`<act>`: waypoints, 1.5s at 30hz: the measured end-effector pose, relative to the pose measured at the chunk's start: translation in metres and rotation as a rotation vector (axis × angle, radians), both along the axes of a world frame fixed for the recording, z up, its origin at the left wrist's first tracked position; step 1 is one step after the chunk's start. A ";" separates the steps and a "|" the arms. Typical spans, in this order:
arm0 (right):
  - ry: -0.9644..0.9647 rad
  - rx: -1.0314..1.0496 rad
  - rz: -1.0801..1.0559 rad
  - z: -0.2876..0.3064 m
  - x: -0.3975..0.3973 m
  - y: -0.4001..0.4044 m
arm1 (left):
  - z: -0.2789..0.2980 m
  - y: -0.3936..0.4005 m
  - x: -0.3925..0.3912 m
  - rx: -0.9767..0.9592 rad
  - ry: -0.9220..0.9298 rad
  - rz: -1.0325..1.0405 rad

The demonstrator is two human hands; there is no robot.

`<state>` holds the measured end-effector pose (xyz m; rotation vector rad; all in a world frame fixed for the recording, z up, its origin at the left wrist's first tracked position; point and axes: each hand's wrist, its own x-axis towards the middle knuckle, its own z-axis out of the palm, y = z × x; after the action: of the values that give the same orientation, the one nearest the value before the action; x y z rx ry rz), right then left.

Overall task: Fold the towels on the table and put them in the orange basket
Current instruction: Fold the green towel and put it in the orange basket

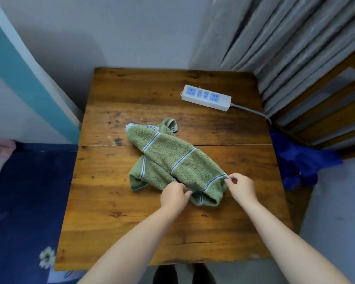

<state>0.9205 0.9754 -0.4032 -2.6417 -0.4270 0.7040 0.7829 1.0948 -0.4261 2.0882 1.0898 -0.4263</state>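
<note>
One crumpled green terry towel with white-and-blue stripes (pixel 172 160), lying mid-way on a worn brown wooden desk (pixel 111 222), near edge pinched by left hand (pixel 173 196) and right hand (pixel 241 186); white power strip (pixel 206 97) at rear.

Left hand (pixel 173 196) covers part of the towel's (pixel 172 158) near edge.

One green towel (pixel 172 160), one power strip (pixel 206 97), one wooden table (pixel 115 222), two hands, perhaps one blue cloth (pixel 301 160)

Towel (pixel 173 160) looped terry cloth; table (pixel 115 201) glossy worn wood.
</note>
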 end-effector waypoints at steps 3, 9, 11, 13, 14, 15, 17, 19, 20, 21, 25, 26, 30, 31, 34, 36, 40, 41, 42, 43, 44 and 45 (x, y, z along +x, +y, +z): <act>-0.001 0.005 0.009 -0.004 0.004 -0.005 | -0.006 -0.013 0.006 -0.057 0.031 0.168; -0.002 0.006 -0.006 -0.010 0.016 -0.006 | -0.011 -0.024 0.010 -0.183 -0.026 0.478; -0.005 0.010 -0.017 -0.007 0.021 -0.004 | -0.006 -0.022 0.006 -0.250 -0.115 0.533; -0.014 0.008 -0.024 -0.001 0.028 -0.003 | 0.003 -0.012 -0.005 -0.283 -0.212 0.597; -0.018 0.013 -0.026 0.005 0.032 -0.002 | 0.011 -0.003 -0.012 -0.272 -0.252 0.611; -0.023 0.015 -0.029 0.010 0.036 0.000 | 0.018 0.007 -0.020 -0.256 -0.287 0.609; -0.034 0.027 -0.029 0.022 0.044 0.007 | 0.037 0.033 -0.039 -0.230 -0.352 0.634; -0.045 0.038 -0.047 0.036 0.055 0.016 | 0.056 0.060 -0.058 -0.210 -0.382 0.740; -0.045 0.052 -0.062 0.043 0.060 0.021 | 0.065 0.072 -0.068 -0.191 -0.393 0.803; -0.048 0.077 -0.072 0.051 0.065 0.027 | 0.073 0.083 -0.078 -0.158 -0.403 0.847; -0.049 0.099 -0.022 0.075 0.076 0.045 | 0.099 0.108 -0.097 -0.008 -0.379 0.806; -0.044 0.086 -0.004 0.078 0.077 0.048 | 0.103 0.113 -0.094 0.015 -0.360 0.781; -0.128 0.175 0.142 0.126 0.084 0.093 | 0.142 0.146 -0.066 0.126 -0.473 0.843; -0.166 0.215 0.171 0.143 0.086 0.109 | 0.155 0.155 -0.053 0.155 -0.535 0.859; -0.295 0.369 0.249 0.206 0.093 0.156 | 0.213 0.183 -0.016 0.263 -0.714 0.880; -0.351 0.490 0.245 0.249 0.094 0.180 | 0.255 0.198 -0.002 0.290 -0.842 0.897; -0.353 0.649 0.186 0.310 0.091 0.201 | 0.314 0.217 0.000 0.420 -0.976 0.874; -0.343 0.690 0.171 0.318 0.092 0.202 | 0.319 0.219 -0.006 0.448 -0.979 0.868; -0.322 0.729 0.156 0.323 0.092 0.201 | 0.320 0.220 -0.012 0.459 -0.980 0.875; -0.299 0.767 0.146 0.324 0.091 0.198 | 0.318 0.220 -0.020 0.461 -0.981 0.893; -0.267 0.788 0.149 0.322 0.091 0.193 | 0.314 0.218 -0.027 0.435 -0.985 0.922; -0.238 0.787 0.158 0.315 0.090 0.186 | 0.307 0.214 -0.036 0.379 -1.004 0.964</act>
<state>1.0101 1.1613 -0.0885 -1.9489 -0.7952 0.1852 0.7471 1.3091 -0.1188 1.4225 1.3589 1.2220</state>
